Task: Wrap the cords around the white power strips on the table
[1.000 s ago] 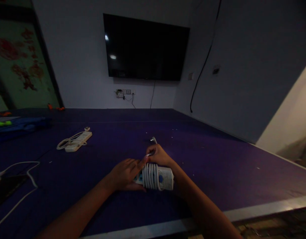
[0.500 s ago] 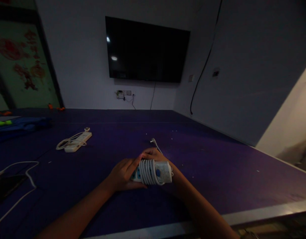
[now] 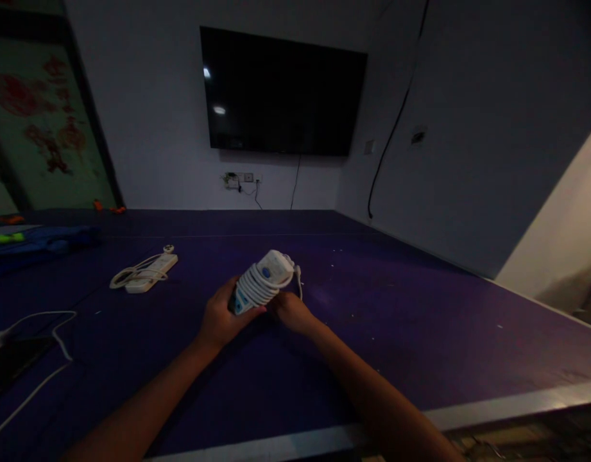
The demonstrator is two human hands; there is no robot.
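Note:
My left hand (image 3: 221,319) grips one end of a white power strip (image 3: 274,266) with blue-green sockets and a blue spot near its far end. The strip is tilted, its free end raised away from me to the right. Several turns of its white cord (image 3: 256,287) are wrapped tightly around the middle. My right hand (image 3: 291,312) is closed just below and right of the strip, on the cord; its fingertips are hidden behind. The cord's loose end with the plug (image 3: 298,273) shows past the strip's right side, above my right hand.
A second white power strip (image 3: 153,273) with a loosely looped cord lies on the purple tabletop (image 3: 396,308) to the left. At the left edge are a dark flat device (image 3: 18,359) with a white cable and some blue cloth (image 3: 54,240). A television (image 3: 283,93) hangs behind.
The power strip has moved up and left and tilted, its free end now pointing up. My right hand has come from behind the strip to its lower right side.

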